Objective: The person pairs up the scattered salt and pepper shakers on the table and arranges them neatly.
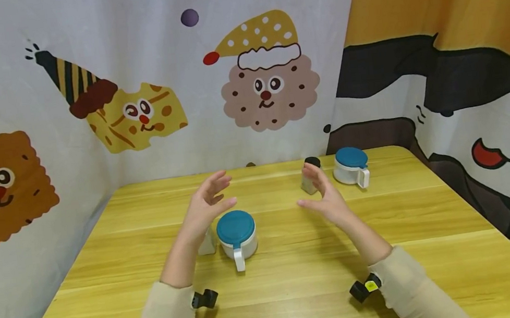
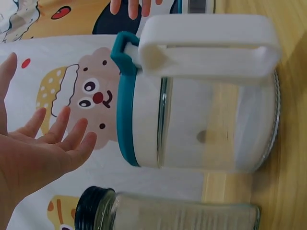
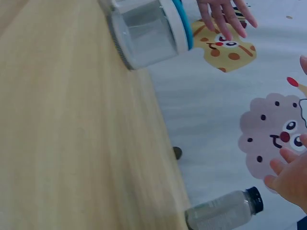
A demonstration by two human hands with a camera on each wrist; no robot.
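Observation:
My left hand (image 1: pixel 205 206) hovers with loosely bent fingers above the table, holding nothing. Close to it stands a clear glass jar with a blue lid and white handle (image 1: pixel 237 234). Beside that, partly behind the hand, is a glass bottle whose black cap (image 2: pixel 94 209) shows in the left wrist view. My right hand (image 1: pixel 327 198) is likewise raised, fingers spread and nothing in it. Just behind it is another black-capped glass bottle (image 3: pixel 223 211). A second blue-lidded jar (image 1: pixel 349 166) stands at the back right, its white handle toward the front.
The wooden table (image 1: pixel 279 292) reaches back to a hanging cloth (image 1: pixel 152 45) printed with cartoon biscuits and cheese. A small black camera (image 1: pixel 205 299) sits at the left wrist, and another black camera (image 1: pixel 365 288) at the right wrist.

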